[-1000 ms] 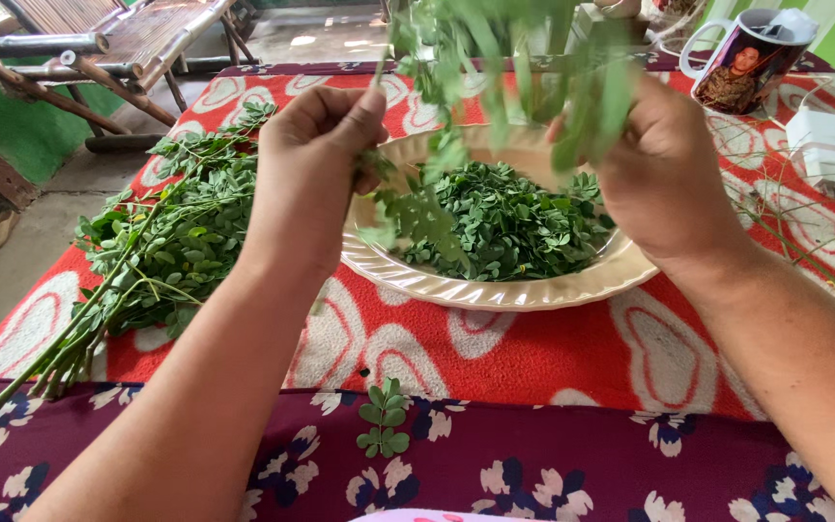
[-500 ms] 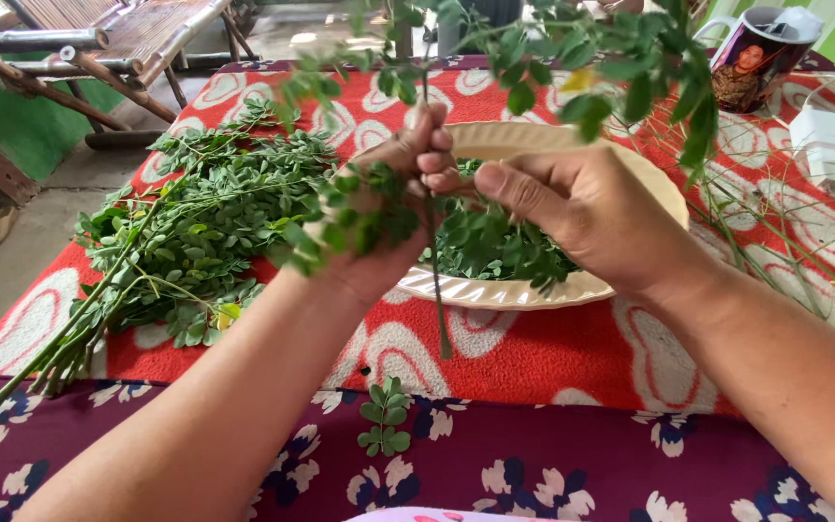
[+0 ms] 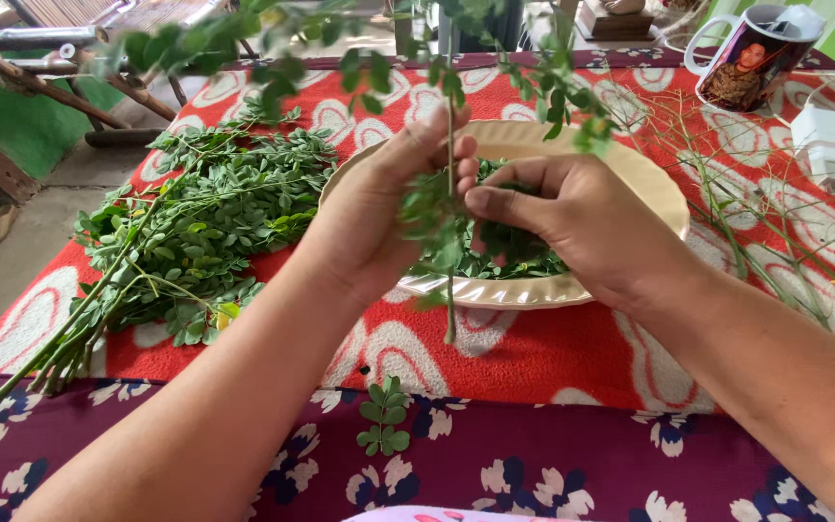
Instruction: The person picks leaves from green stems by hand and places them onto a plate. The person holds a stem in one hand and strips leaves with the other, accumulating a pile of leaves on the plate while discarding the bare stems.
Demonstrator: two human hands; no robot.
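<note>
My left hand (image 3: 369, 217) pinches the upright stem of a leafy green sprig (image 3: 449, 135) above a cream scalloped plate (image 3: 654, 188). My right hand (image 3: 572, 217) is curled beside it, with thumb and fingers on the small leaves clustered low on the same stem. Plucked green leaves (image 3: 524, 251) lie heaped in the plate, partly hidden by both hands. The sprig's upper branches spread out of the top of the view.
A pile of leafy stalks (image 3: 195, 222) lies left of the plate on the red patterned cloth (image 3: 533, 358). Bare stripped stems (image 3: 775, 242) lie to the right. A printed mug (image 3: 746, 58) and a white charger (image 3: 823, 145) sit far right. A small leaflet sprig (image 3: 384, 430) lies near me.
The hands came down and together from holding the sprig spread wide. The stem has since turned more upright and my right fingers have slid down onto its lower leaves.
</note>
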